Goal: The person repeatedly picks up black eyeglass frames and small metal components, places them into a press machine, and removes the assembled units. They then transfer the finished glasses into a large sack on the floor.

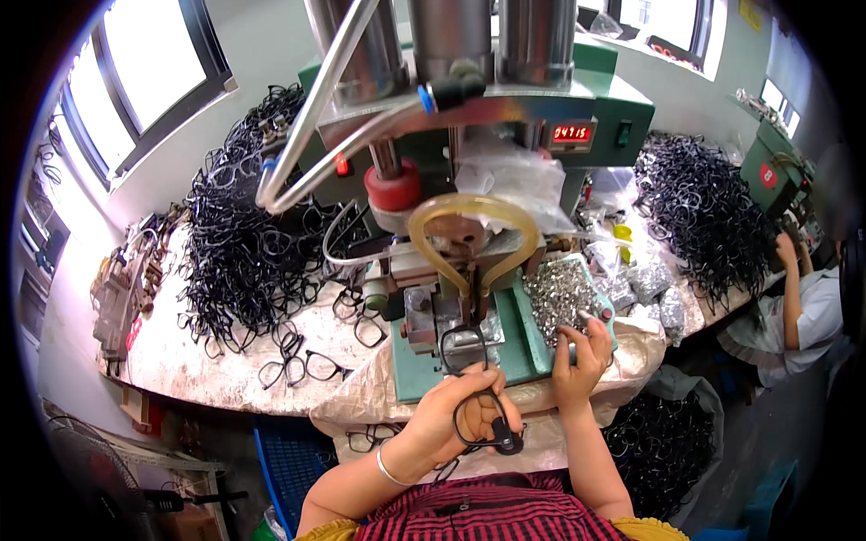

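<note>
One black eyeglass frame (508, 439) is in the left hand (465, 415), its fingers curled closed around it, with one rim pointing away toward the press's metal fixture (419, 316); gripping it at the near end seems to leave the far rim exposed. I cannot tell whether that rim touches the fixture. Over the near right part of the green tray (540, 360) the right hand (582, 365) has its fingers bent and slightly apart; whether they pinch anything is unclear. Small metal parts (557, 290) fill the tray, which sits just right of the fixture, presumably for short reaches by that hand. A tall heap of black frames (234, 243) stands on the left of the table (167, 365), likely to keep the space before the press free
</note>
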A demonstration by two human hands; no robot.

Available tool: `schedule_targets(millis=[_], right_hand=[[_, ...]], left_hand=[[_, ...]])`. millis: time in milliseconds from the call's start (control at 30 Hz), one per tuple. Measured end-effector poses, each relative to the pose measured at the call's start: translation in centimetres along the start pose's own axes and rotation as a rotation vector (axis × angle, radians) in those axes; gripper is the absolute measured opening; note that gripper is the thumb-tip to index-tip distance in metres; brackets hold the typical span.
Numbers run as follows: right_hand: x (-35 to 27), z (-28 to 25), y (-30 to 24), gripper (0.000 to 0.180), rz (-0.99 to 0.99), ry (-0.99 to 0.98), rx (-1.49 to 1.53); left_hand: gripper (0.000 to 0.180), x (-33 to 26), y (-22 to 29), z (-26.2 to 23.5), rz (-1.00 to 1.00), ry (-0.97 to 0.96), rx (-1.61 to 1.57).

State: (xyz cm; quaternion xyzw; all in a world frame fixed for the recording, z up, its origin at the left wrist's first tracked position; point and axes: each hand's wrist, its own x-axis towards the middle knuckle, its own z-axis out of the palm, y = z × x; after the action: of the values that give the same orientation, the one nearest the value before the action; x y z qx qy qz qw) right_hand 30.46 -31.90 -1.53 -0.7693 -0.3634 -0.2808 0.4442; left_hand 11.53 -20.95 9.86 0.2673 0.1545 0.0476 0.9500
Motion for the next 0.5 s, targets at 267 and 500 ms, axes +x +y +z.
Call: schedule_targets(millis=[267,500], right_hand=[[-2.1,0.3,0.5,0.021,0.009,0.030,0.023],[4.4,0.9,-0.9,0.020,0.051,-0.309,-0.207]], left_hand=[[0.020,0.0,0.3,0.5,-0.011,-0.003,0.003],[0.020,-0.3,0.5,0.8,-0.019,0.022,-0.010]])
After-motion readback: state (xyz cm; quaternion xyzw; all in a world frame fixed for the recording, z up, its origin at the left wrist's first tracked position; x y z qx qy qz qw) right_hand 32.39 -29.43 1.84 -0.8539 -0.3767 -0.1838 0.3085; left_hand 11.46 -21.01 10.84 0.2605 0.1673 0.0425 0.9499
